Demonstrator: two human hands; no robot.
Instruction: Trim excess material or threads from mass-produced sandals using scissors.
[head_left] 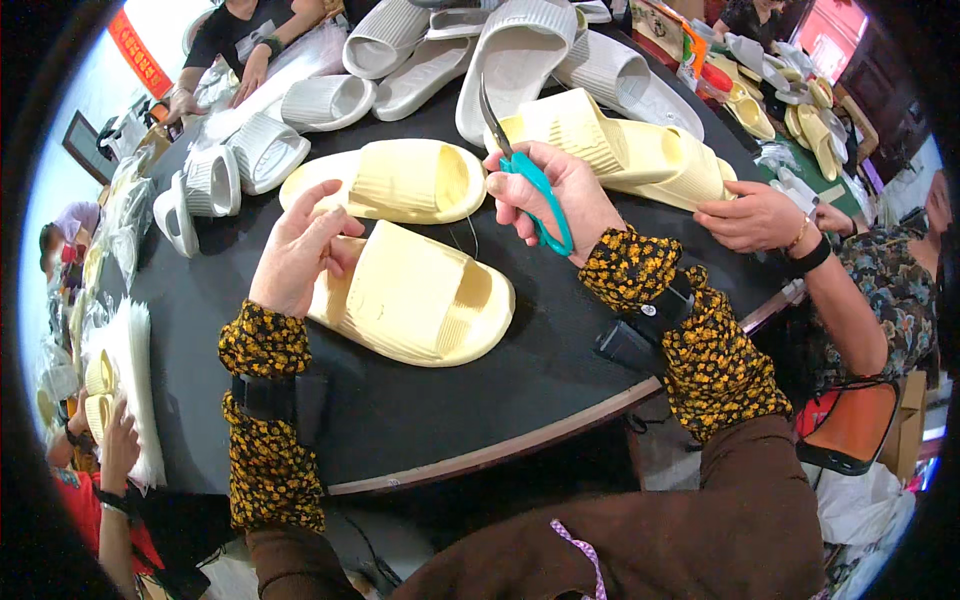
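My right hand [565,190] is closed round a pair of scissors [540,195] with teal handles, its dark blades pointing up and away. My left hand [298,245] is half bent with fingers apart, over the toe-side end of a pale yellow slipper [410,295]; whether its fingertips touch the slipper is unclear. Just beyond lies a second yellow slipper [400,180]. A thin thread [474,238] shows between the two. More yellow slippers [575,135] lie beyond my right hand, and another person's hand [750,215] touches one of them at the right.
Grey slippers [515,60] are heaped at the far side of the black table [560,350], others in a row at the far left. Clear plastic bags [130,390] lie along the left edge. Several people sit around. An orange-backed chair [850,425] stands at the right.
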